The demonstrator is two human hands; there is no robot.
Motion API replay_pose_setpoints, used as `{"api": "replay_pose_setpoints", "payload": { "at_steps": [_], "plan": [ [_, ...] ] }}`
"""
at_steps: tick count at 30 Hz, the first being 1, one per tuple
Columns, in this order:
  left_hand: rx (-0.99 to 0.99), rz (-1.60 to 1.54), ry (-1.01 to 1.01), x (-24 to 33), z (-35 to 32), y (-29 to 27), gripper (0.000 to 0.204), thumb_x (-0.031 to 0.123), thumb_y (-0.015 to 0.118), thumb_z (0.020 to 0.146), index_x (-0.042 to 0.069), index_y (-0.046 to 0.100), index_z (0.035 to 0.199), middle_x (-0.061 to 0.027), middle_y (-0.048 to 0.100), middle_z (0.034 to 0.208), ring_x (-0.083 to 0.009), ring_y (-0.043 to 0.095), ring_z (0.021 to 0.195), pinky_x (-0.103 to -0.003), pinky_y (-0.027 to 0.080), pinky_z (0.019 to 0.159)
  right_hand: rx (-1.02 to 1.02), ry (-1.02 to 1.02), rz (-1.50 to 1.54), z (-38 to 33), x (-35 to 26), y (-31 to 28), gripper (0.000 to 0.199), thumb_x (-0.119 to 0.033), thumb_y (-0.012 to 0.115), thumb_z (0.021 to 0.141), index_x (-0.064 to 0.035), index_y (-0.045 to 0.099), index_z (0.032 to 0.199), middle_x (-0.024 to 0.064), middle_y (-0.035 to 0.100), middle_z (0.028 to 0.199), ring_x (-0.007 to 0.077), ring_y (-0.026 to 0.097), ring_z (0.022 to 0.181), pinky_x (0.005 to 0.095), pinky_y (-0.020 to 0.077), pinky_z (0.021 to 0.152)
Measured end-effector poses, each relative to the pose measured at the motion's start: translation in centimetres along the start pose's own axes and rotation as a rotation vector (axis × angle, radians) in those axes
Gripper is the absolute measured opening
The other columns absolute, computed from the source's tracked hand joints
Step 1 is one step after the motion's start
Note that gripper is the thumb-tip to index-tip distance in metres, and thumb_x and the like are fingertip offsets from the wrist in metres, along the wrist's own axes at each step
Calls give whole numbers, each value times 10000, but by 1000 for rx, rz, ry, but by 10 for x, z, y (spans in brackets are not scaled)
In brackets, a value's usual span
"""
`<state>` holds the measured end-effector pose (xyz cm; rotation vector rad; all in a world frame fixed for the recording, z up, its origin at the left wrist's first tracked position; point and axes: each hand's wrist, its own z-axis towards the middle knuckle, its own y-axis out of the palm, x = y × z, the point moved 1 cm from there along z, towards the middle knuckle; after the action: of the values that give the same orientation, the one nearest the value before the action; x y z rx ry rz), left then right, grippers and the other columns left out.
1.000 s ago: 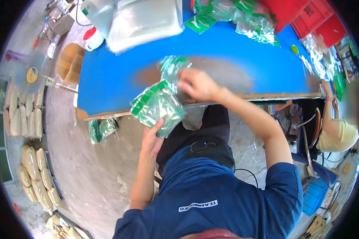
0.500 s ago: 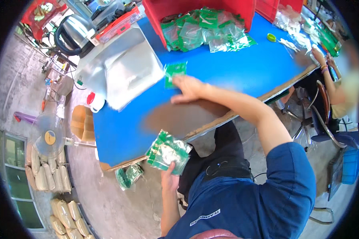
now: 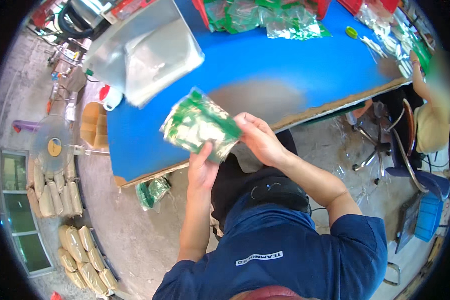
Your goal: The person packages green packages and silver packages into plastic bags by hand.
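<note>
Grasps one bundle of green-and-clear plastic pouches (image 3: 200,122) in the left hand (image 3: 203,167), with thumb over the near edge and other fingers hidden underneath. Touches the bundle's right end with the fingertips of the right hand (image 3: 262,140); pinching or merely steadying, cannot tell. Extends lengthwise from those right fingertips toward the left and forward, just ahead of the left thumb, equally near to both hands. Cannot count single pouches through the blur.

Around and beneath the bundle, one blue tabletop (image 3: 140,142). Below and left of the left fingers, on the floor, green-and-clear packets (image 3: 152,192), too overlapped to count. Ahead and left of the fingers, one stack of clear plastic sheets (image 3: 160,65), one white mug with a red lid (image 3: 113,100), one divided cardboard box (image 3: 94,125). Farther ahead, one heap of green pouches (image 3: 255,17). Far left, one fan (image 3: 54,147); far right of the fingers, one co-worker (image 3: 431,127)
</note>
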<state>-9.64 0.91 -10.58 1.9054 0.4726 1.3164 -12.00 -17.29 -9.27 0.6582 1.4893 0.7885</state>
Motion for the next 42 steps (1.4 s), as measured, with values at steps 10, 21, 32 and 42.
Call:
{"api": "replay_pose_setpoints", "payload": {
  "at_steps": [10,21,32,42],
  "plan": [
    [-300,941,552,10,56,5,1242,82,890,688,106,8,1563,-167,456,1407,-296,473,1296,-438,378,1095,-7,-260,-1332,36,-5,-41,586,-163,761,789,-30,448,1265,217,635,1121,393,618,1064,425,487,896],
    [-112,1120,408,7,58,-3,431,14,818,750,0,665,1153,-109,712,1093,-173,671,979,-317,517,908,-207,-93,-1354,65,-14,-39,663,-229,773,749,-22,456,1293,236,637,1118,423,613,1053,461,498,888],
    [209,1247,513,-22,38,-5,343,87,844,715,31,727,1033,-110,735,970,-202,708,840,-311,552,724,218,-690,-2055,342,-269,-148,957,-745,658,732,-108,471,1421,222,461,1439,419,426,1334,541,350,1099],
    [280,1595,490,-27,23,-23,288,146,856,632,105,723,883,-63,693,838,-248,665,752,-359,529,643,407,53,-2429,475,-287,-227,1053,-889,526,671,-279,360,1514,118,319,1580,410,267,1449,658,180,1147]
  ]
}}
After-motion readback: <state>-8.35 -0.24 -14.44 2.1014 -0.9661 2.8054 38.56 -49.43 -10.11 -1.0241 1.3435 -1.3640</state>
